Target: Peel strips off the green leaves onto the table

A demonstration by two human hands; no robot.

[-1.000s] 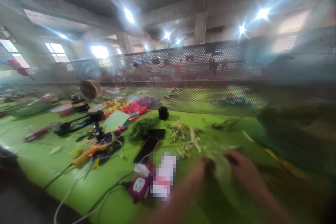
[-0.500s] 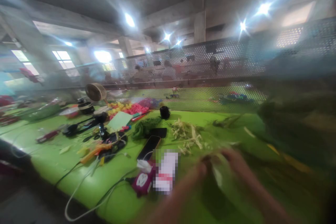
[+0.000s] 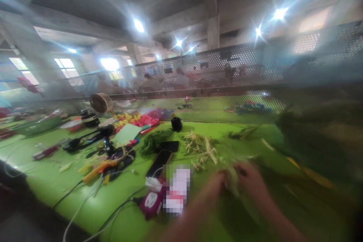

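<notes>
Close together over the green tabletop point(image 3: 124, 200), my left hand point(image 3: 217, 183) and my right hand point(image 3: 251, 178) pinch a pale green, husk-like strip point(image 3: 233, 180) from its two sides. The strip hangs down between them, and its lower part is blurred. Fingers of both hands are curled in, with the tips partly smeared. Just beyond them lies a loose heap of pale, curled strips point(image 3: 200, 145). To the left of my left hand are a tissue pack point(image 3: 151, 201) and a blurred-out white item point(image 3: 177, 191).
Two dark phones point(image 3: 159, 162), a green fibre bundle point(image 3: 155, 140) and a black cup point(image 3: 176, 124) lie farther left. An orange glue gun point(image 3: 98, 170) trails cables. Pink and yellow pieces point(image 3: 141, 119) sit near a perforated screen point(image 3: 204, 102). A large dark bag-like mass point(image 3: 314, 136) stands right.
My hands stay together on the strip, with the right hand turned slightly and more of its back showing. The whole view has shifted a little.
</notes>
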